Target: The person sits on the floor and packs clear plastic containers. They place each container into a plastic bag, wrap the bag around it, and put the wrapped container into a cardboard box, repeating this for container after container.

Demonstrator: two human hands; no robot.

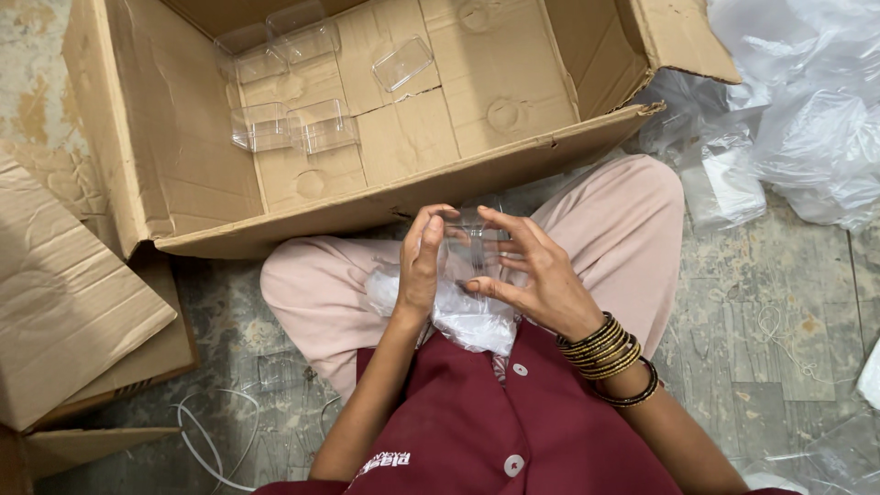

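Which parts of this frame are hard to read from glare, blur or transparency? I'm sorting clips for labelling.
Head view: even, soft light with no hard shadows; the clear box between the left hand and right hand is nearly see-through, its edges faint; the clear containers in the cardboard carton show only by pale highlights; plastic bags at upper right look washed out.

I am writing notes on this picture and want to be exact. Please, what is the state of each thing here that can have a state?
Left hand: closed around one side of the clear box.
Right hand: fingers spread, gripping the other side.
Clear box: held above the lap, between both hands.
Plastic bag: crumpled, lying in the lap.
Cardboard carton: open, flaps folded out.
Clear boxes in carton: loose on the carton bottom.
Plastic sheets: crumpled on the floor.
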